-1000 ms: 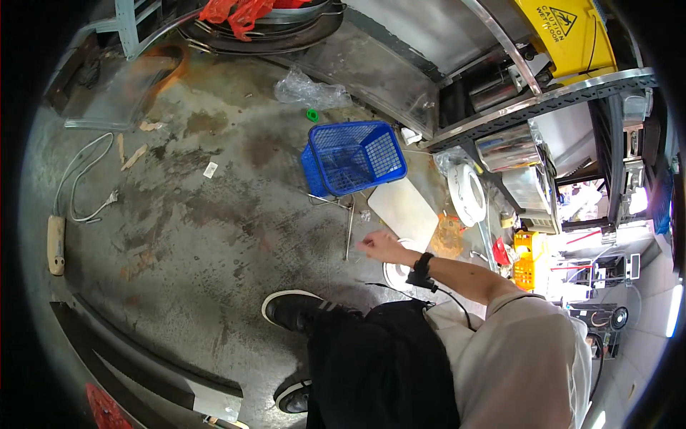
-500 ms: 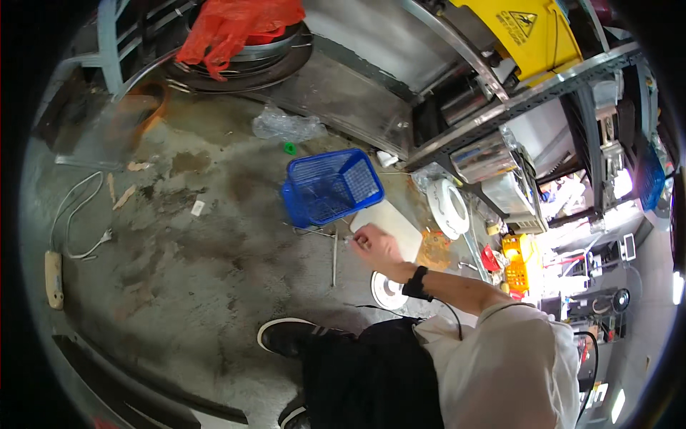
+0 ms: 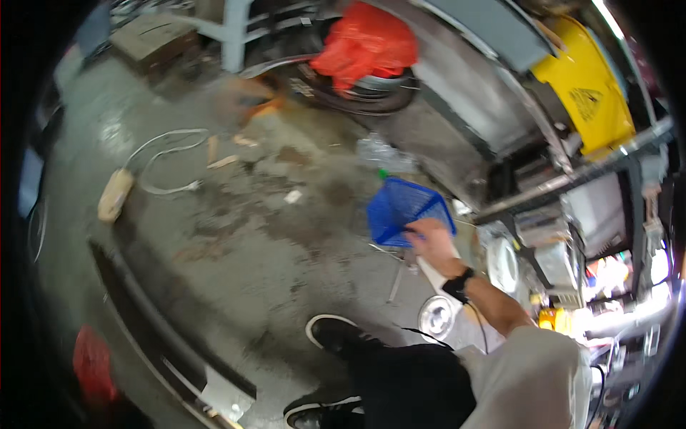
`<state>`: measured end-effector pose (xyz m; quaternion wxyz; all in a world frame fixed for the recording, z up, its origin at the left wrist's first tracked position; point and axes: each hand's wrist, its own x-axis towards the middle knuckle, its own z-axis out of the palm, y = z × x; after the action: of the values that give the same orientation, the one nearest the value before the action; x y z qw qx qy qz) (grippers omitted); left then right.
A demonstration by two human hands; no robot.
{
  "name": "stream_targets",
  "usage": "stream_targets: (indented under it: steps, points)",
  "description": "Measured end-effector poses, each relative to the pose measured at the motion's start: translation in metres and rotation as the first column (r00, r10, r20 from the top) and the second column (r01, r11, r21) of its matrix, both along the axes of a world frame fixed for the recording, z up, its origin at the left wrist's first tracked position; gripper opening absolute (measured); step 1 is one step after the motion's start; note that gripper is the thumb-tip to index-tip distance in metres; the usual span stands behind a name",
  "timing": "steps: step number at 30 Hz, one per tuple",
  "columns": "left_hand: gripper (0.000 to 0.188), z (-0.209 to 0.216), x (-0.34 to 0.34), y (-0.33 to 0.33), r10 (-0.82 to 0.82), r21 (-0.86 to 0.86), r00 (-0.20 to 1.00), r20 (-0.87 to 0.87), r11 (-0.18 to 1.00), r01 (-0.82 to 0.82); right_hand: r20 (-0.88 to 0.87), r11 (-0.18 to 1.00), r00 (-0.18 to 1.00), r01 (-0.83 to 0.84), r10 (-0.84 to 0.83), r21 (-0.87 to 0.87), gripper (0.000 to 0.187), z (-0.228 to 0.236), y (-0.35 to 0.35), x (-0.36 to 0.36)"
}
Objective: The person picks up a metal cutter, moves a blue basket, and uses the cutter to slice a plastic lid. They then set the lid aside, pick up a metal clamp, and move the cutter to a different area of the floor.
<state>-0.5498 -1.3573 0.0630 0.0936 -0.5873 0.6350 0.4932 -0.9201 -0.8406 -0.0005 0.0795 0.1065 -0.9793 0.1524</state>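
Bare and slightly blurred, the right hand (image 3: pixel 432 243) is overlapping the near right part of a blue basket (image 3: pixel 389 211), bending around its edge; whether it is gripping the plastic cannot be told, and the left hand is lying outside the view. The basket is resting on the floor (image 3: pixel 257 264), right of the middle of the view, showing latticed walls and an open mouth, its near side partly hiding behind the hand. A black wristband (image 3: pixel 456 284) is circling the wrist. Below the hand, a pale board (image 3: pixel 429 274) is peeking out beside the forearm, and near it a round, shiny disc (image 3: pixel 436 318) is lying by a thin rod (image 3: pixel 395 283). Just past the basket's far corner, a small green piece (image 3: pixel 383 174) is sitting near crumpled clear plastic (image 3: pixel 386 153). Grey and darkly stained, the floor is spreading leftward, carrying a paper scrap (image 3: pixel 293 196) and a beige power strip (image 3: pixel 115 195) with a looping white cord (image 3: pixel 153 171). Toward the top, an orange-red bag (image 3: pixel 368 43) is covering part of some round pans (image 3: pixel 386 100). Along the right, a metal shelf (image 3: pixel 557 189) is running past a yellow panel (image 3: pixel 582 89), and bright light is glaring beyond.
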Motion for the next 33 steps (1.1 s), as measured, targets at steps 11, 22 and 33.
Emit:
stream_targets:
  steps: [11,22,33]
  points:
    - [0.023,0.081,-0.039,-0.013,-0.069,0.102,0.991,-0.117,0.992,0.081,0.120,0.894,0.953,-0.210,0.277,-0.396,0.025,0.131,-0.200,-0.033]
    - [0.084,0.208,-0.048,-0.042,0.099,0.097,0.409,-0.907,0.995,-0.026,-0.155,0.423,0.529,-0.795,0.835,-0.435,0.033,0.041,-0.380,-0.032]
    - [0.060,0.271,-0.100,-0.063,0.081,0.134,0.312,-0.947,0.979,0.154,-0.016,0.532,0.605,-0.712,0.796,-0.457,0.034,0.009,-0.270,-0.067]
